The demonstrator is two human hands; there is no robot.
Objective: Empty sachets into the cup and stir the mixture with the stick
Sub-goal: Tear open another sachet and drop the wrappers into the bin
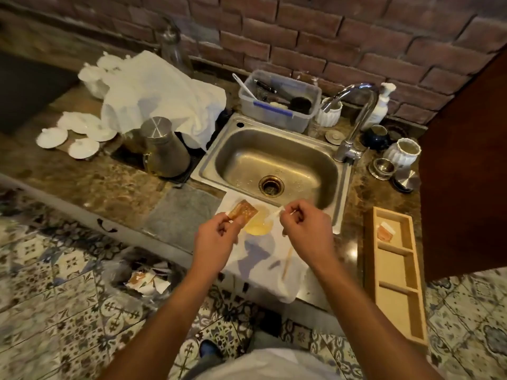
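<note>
Left hand [219, 233]: fingers pinched on brown sachet [243, 213], angled over cup [258, 222]. Right hand [301, 225]: pinching torn strip [275, 214]. Stick [287, 262] lies nearer the right hand.

Two hands, left [216, 237] and right [304, 229], are over one cup [259, 222] at about six o'clock. One brown sachet [242, 212] is held there, one more [385, 231] lies in the single wooden tray [395, 297] at four o'clock. One stick [287, 261] is on the cloth. Four white lids [52, 137] sit at nine o'clock. One sink [274, 163], one tap [354, 119].
</note>
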